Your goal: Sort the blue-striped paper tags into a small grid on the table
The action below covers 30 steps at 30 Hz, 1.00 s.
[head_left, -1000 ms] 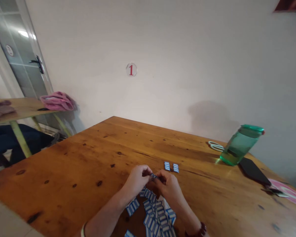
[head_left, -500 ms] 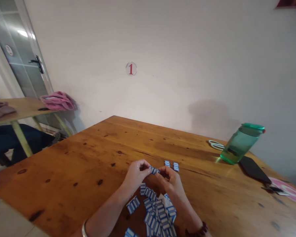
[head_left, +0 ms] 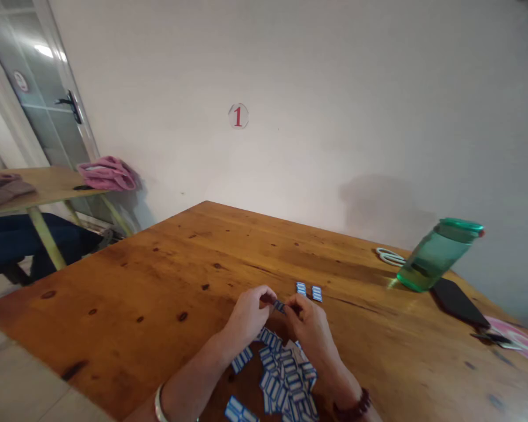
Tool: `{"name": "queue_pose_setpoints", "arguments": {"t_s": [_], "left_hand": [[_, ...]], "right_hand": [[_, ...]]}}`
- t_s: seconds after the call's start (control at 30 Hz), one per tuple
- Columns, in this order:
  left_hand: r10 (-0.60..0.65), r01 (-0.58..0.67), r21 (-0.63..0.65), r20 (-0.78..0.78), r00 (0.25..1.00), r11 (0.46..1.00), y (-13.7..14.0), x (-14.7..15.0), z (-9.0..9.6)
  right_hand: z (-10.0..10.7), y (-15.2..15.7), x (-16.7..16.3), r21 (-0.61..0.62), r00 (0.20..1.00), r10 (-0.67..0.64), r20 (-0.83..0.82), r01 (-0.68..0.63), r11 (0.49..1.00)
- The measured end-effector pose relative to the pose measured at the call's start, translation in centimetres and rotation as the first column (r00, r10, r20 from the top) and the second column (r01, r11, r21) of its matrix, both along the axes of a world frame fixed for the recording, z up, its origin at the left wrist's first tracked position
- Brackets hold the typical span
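Note:
Between my two hands is a small blue-and-white striped piece (head_left: 280,306), pinched at its left end by my left hand (head_left: 251,313) and at its right end by my right hand (head_left: 308,322). It looks like a flat strip of labels or stickers; its exact kind is too small to tell. Below my wrists lies a loose pile of similar blue-and-white striped pieces (head_left: 286,375). One separate piece (head_left: 242,358) rests by my left forearm, and another (head_left: 241,410) is at the bottom edge. Just beyond my right hand, two small striped pieces (head_left: 317,293) lie side by side.
A green water bottle (head_left: 442,255) stands at the right, with a white coiled cable (head_left: 389,257) and a dark flat phone-like object (head_left: 460,303) beside it. A pink round item (head_left: 521,340) lies at the right edge. Another table (head_left: 55,181) holds pink cloth (head_left: 108,173).
The camera view has shifted slightly. The striped piece between my fingers has tilted and shows less of its surface; both hands still pinch it. The pile looks the same.

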<state>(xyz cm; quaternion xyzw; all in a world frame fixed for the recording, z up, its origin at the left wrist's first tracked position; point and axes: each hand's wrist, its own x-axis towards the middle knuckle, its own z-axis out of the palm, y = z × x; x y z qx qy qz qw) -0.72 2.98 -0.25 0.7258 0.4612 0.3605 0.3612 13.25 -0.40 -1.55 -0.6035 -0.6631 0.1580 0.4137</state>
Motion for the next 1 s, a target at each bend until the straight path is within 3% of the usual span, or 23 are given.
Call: {"name": "queue_pose_setpoints", "arguments": {"t_s": [0.1,0.23,0.5,0.57,0.67,0.73,0.8,0.9,1.0], "left_hand": [[0.059,-0.058,0.025,-0.076,0.995,0.998,0.1,-0.1,-0.5],[0.050,-0.045,0.042,-0.134,0.990,0.998,0.1,-0.2,-0.8],[0.046,-0.032,0.093,-0.147,0.988,0.995,-0.1,-0.3,-0.9],[0.051,-0.048,0.042,-0.068,0.996,0.998,0.0,-0.2,-0.8],[0.058,-0.045,-0.086,0.153,0.987,0.995,0.1,0.3,-0.6],[0.062,-0.005,-0.187,0.303,0.951,0.982,0.0,0.6,-0.5],[0.056,0.071,-0.285,0.413,0.909,0.956,-0.2,1.0,-0.4],[0.042,0.183,-0.372,0.524,0.851,0.910,-0.5,1.3,-0.2],[0.070,0.182,-0.384,0.557,0.827,0.905,-0.6,1.5,-0.2]], "right_hand": [[-0.7,0.1,0.2,0.056,0.974,-0.017,0.224,0.004,0.998],[-0.9,0.3,0.2,0.003,0.921,-0.007,0.389,0.007,1.000],[-0.8,0.4,0.0,-0.030,0.930,0.028,0.368,-0.018,0.999],[-0.6,0.4,0.0,-0.029,0.967,0.021,0.255,-0.014,0.999],[0.1,0.4,0.0,-0.079,0.989,-0.031,-0.143,0.020,0.997],[0.6,0.2,-0.1,-0.146,0.886,-0.069,-0.459,0.002,0.989],[1.1,0.0,-0.4,-0.167,0.736,-0.081,-0.672,-0.044,0.985],[1.1,-0.2,-0.9,-0.132,0.601,-0.062,-0.797,-0.074,0.988],[0.8,-0.3,-1.4,-0.119,0.572,-0.054,-0.819,-0.077,0.990]]}}
